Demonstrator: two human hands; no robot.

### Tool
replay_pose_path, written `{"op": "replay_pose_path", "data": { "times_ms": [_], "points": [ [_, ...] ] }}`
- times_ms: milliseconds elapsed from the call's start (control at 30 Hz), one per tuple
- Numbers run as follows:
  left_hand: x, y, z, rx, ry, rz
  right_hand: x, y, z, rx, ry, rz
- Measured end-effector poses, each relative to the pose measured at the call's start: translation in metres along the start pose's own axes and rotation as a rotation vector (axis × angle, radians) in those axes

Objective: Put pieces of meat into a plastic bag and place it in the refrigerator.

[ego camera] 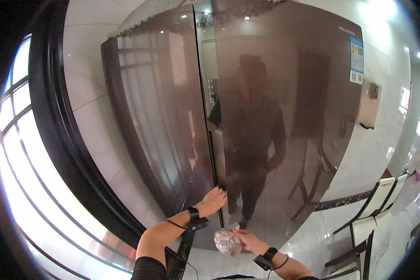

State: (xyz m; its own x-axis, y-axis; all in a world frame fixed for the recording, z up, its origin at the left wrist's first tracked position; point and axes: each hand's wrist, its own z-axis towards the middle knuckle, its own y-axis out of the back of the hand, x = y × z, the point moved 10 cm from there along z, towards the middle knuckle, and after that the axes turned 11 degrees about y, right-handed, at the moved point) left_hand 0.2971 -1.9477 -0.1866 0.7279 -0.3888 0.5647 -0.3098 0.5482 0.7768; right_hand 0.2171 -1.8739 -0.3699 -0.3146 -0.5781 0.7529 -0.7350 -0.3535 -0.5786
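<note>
Before me stands a glossy brown double-door refrigerator. My left hand is at the inner edge of its left door, low on the seam, with the fingers curled in at the edge; the fingertips are partly hidden. A mirror-like strip runs down between this door and the right door. In my right hand is a knotted or bunched clear plastic bag, pinched at its top. Something pale pinkish-brown fills it, too blurred to name. The bag hangs in front of the refrigerator's bottom edge.
A black-framed window lies to the left, beside a tiled wall. White chairs with dark legs and a pale table stand at the lower right. Thin cables hang near my left arm. Grey floor tiles lie below.
</note>
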Motion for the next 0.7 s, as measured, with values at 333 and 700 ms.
{"op": "replay_pose_path", "data": {
  "times_ms": [333,700],
  "points": [
    [0.006,-0.031,0.024,0.220,0.145,0.062,0.000,0.031,0.006,-0.098,0.071,-0.004],
    [-0.024,0.020,-0.066,0.406,0.130,0.040,-0.003,0.025,-0.060,-0.026,0.184,0.003]
  ]
}}
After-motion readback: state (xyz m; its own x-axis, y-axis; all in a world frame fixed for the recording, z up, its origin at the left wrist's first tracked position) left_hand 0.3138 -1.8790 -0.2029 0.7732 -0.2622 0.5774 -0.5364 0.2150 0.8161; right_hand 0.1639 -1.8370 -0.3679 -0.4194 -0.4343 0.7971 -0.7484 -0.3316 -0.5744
